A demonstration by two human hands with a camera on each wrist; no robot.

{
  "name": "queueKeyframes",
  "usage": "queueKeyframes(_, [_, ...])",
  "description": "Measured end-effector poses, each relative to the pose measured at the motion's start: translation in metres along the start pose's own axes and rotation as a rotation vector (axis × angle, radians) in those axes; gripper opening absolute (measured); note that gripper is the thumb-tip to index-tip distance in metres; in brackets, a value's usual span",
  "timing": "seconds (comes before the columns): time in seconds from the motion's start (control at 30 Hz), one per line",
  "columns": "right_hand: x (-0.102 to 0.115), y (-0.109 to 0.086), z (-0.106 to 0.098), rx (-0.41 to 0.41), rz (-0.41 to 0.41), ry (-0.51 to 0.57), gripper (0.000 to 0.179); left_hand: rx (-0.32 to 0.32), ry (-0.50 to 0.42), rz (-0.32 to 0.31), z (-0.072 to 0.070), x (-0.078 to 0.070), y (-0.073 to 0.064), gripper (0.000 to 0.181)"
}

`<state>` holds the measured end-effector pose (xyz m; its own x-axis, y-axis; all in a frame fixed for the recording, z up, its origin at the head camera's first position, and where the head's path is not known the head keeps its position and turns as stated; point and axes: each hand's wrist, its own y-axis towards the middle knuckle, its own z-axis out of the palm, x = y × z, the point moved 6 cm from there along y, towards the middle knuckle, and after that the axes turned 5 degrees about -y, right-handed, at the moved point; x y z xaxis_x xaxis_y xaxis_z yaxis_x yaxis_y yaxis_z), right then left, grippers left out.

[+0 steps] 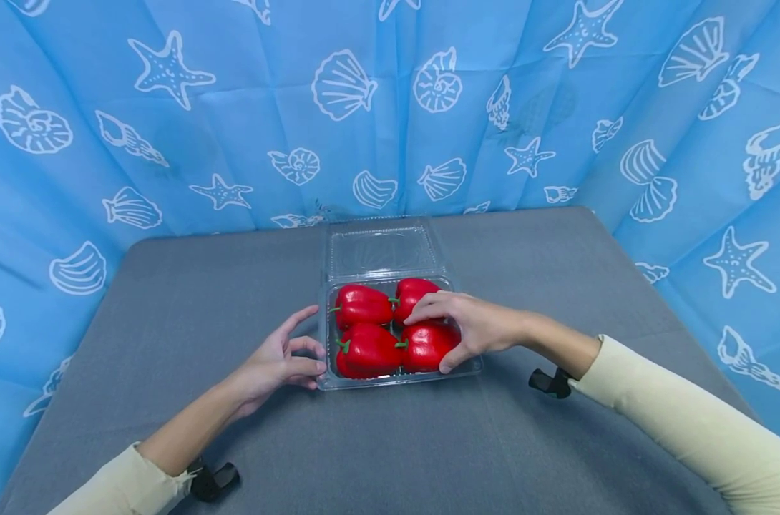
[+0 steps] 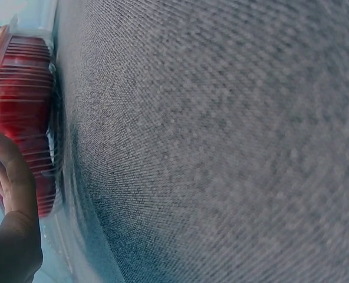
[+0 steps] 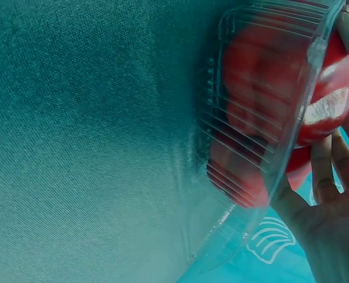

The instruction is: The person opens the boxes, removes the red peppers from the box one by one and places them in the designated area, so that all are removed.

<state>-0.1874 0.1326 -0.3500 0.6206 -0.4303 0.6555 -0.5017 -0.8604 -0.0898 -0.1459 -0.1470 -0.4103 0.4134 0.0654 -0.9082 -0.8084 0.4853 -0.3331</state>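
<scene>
One of the hands (image 3: 331,212) holds a red pepper (image 3: 328,112) inside a clear, ribbed container (image 3: 313,59).

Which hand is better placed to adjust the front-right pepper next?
Likely the right hand: it spans the front-right pepper. The left hand is at the left side of the container, with another pepper between.

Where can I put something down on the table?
The gray table looks bare left of the left hand, right of the open lid beyond the right hand, and just in front of the clear box. The box is crowded: four red peppers fill most of it, with a hand at either side.
</scene>
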Motion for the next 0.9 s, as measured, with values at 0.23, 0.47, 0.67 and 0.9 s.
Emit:
queueKeyframes(0.23, [-0.0020,-0.0013,0.0008,-0.023,0.002,0.008,0.073,0.007,0.005,0.010,-0.0005,0.0000,0.0001,0.083])
queueKeyframes(0.47, [-0.0045,-0.0004,0.0011,-0.019,0.012,0.001,0.072,0.017,0.000,0.019,-0.0002,-0.0008,-0.0004,0.084])
queueKeyframes(0.67, [-0.0061,0.0003,0.0004,-0.018,0.022,0.014,0.071,0.017,-0.006,0.022,0.0002,-0.0009,-0.0005,0.083])
queueKeyframes(0.9, [-0.0058,0.0005,-0.0010,-0.018,0.023,0.048,0.071,0.021,0.001,0.025,0.0012,-0.0002,0.0000,0.083])
